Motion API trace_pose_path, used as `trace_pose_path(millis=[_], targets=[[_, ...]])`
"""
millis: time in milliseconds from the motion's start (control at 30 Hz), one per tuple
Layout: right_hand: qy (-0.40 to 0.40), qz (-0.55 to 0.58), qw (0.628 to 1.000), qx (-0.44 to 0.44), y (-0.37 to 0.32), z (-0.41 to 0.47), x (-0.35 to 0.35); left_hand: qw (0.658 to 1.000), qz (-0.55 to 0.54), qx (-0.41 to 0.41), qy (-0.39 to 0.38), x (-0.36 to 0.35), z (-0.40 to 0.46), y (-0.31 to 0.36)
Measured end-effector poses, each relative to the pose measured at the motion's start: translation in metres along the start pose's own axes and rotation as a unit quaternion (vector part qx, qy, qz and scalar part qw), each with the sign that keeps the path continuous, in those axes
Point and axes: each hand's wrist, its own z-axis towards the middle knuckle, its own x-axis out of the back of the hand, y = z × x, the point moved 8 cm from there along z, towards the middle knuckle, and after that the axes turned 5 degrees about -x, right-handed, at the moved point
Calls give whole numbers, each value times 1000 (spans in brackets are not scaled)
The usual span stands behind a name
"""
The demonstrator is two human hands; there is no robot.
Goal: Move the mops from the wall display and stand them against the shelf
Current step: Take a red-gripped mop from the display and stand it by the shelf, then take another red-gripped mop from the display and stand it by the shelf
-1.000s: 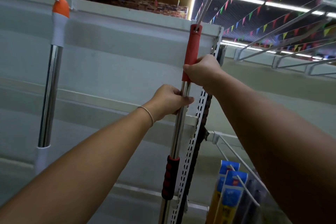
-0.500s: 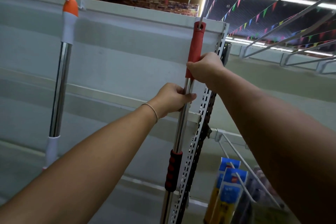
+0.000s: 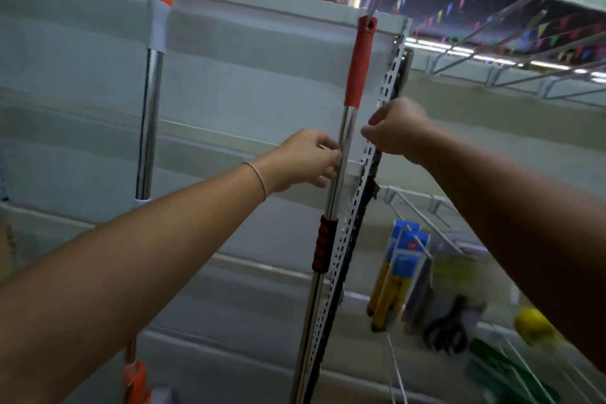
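Note:
A mop with a red handle [image 3: 360,62] and a chrome pole hangs by its top end from a wire hook on the white wall panel [image 3: 249,82]. My left hand [image 3: 305,159] holds the chrome pole below the red grip, fingers curled against its left side. My right hand [image 3: 398,131] is off the mop, just right of the pole, with its fingers curled and nothing in it; it is blurred. A second mop with an orange cap [image 3: 151,102] hangs to the left, untouched.
A perforated white upright [image 3: 367,187] runs right beside the red mop's pole. To the right, wire hooks carry blue and yellow packets [image 3: 405,259], with scissors and green items lower down. More bare wire hooks [image 3: 511,75] jut out at the upper right.
My right hand let go of the red grip and dropped down and to the right of the pole. My left hand's hold on the pole loosened. The view tilted down.

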Motion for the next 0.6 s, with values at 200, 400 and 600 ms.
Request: trace_pose_path(millis=[200, 400, 600], targets=[[59, -16, 998, 9, 14, -66, 43, 996, -9, -87, -25, -7, -41, 28], [131, -79, 988, -21, 44, -143, 80, 983, 20, -181, -17, -45, -70, 44], [169, -144, 973, -60, 85, -200, 138, 963, 27, -268, -27, -102, -94, 95]])
